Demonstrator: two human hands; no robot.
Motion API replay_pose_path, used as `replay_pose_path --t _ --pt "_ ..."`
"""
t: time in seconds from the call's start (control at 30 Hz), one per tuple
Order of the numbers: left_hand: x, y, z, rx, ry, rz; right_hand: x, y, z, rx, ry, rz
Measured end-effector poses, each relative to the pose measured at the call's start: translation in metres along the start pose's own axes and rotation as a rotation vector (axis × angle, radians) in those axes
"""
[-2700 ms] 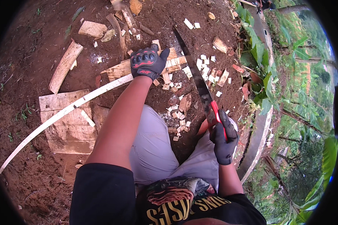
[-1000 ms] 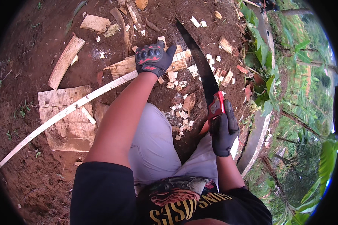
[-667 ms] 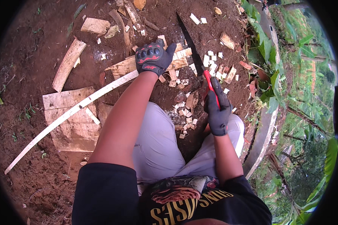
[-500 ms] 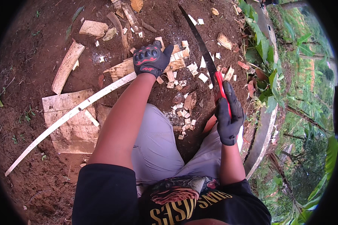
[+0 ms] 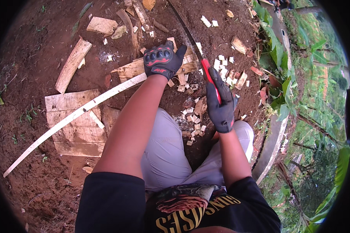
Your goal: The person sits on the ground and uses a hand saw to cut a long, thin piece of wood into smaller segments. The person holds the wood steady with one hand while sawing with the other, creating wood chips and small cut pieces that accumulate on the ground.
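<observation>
A black and red glove covers my left hand (image 5: 163, 59), which presses closed on one end of a long pale wooden strip (image 5: 66, 121). Under that hand lies a flat wooden plank (image 5: 128, 72), its far part reaching out to the right. My right hand (image 5: 221, 99), also gloved, is wrapped round the red handle of a machete (image 5: 186, 33). The long dark blade points up and to the left, just right of my left hand's fingers. Small cut wood blocks (image 5: 223, 64) lie on the soil right of the blade, and others (image 5: 194, 122) are scattered between my knees.
A wide board (image 5: 72, 130) lies at the left beneath the strip. Split wood pieces (image 5: 74, 65) and offcuts (image 5: 102, 25) rest on the brown dirt. To the right, leafy plants (image 5: 274, 46) grow along a concrete edge (image 5: 274, 141), with greenery beyond.
My right hand and the machete have moved left and slightly upward, bringing the blade closer to my left hand. My left hand keeps its grip on the strip.
</observation>
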State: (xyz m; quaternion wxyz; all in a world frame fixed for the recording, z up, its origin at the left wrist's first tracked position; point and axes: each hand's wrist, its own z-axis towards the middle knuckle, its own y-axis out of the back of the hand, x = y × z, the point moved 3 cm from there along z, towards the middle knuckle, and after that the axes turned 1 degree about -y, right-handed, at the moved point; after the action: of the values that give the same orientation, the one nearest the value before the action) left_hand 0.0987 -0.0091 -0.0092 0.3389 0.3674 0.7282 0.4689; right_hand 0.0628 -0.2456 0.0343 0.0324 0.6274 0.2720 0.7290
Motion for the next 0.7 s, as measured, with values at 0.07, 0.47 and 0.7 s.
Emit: replay_pose_path --t 0.07,0.47,0.7 --pt "0.003 -0.003 0.0 -0.015 -0.008 0.007 -0.006 0.007 -0.016 0.009 -0.102 0.044" --pt "0.008 -0.003 0.0 -0.055 -0.015 -0.003 0.022 0.065 -0.081 0.095 -0.27 -0.103" --pt "0.0 -0.002 0.001 -0.032 -0.022 -0.009 0.0 -0.009 0.034 -0.056 -0.125 0.104"
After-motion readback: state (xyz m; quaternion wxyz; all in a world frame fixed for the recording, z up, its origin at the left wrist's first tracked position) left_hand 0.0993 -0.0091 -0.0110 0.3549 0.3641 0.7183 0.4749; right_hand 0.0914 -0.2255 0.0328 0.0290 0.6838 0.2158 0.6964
